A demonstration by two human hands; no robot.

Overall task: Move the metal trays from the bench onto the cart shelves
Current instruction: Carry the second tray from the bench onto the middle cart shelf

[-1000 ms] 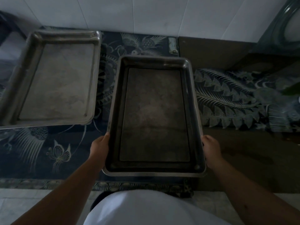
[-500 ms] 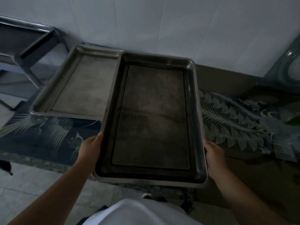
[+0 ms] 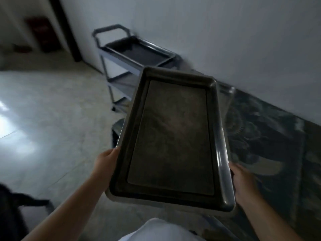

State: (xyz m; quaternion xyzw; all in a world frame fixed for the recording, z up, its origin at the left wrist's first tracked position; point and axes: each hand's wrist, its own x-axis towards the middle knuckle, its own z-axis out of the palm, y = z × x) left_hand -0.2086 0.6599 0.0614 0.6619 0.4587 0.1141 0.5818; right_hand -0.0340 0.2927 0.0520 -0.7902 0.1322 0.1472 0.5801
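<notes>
I hold a dark, rectangular metal tray (image 3: 173, 136) level in front of me, lifted off the bench. My left hand (image 3: 106, 162) grips its left long edge and my right hand (image 3: 243, 181) grips its right long edge, both near the close end. Beyond the tray stands a metal cart (image 3: 132, 54) with a handle and three shelves, against the white wall. Its top shelf looks dark. A second tray (image 3: 227, 94) on the bench shows only as a rim behind the held one.
The bench (image 3: 271, 136), covered in a dark patterned cloth, runs along the wall on the right. Pale tiled floor (image 3: 52, 119) spreads to the left. A dark door frame (image 3: 64, 28) and a reddish box (image 3: 41, 32) stand at the far left. The view is motion-blurred.
The tray has been lifted off the bench and swung left with the head turn. The cart has come into full view; the second tray is now mostly hidden behind the held one.
</notes>
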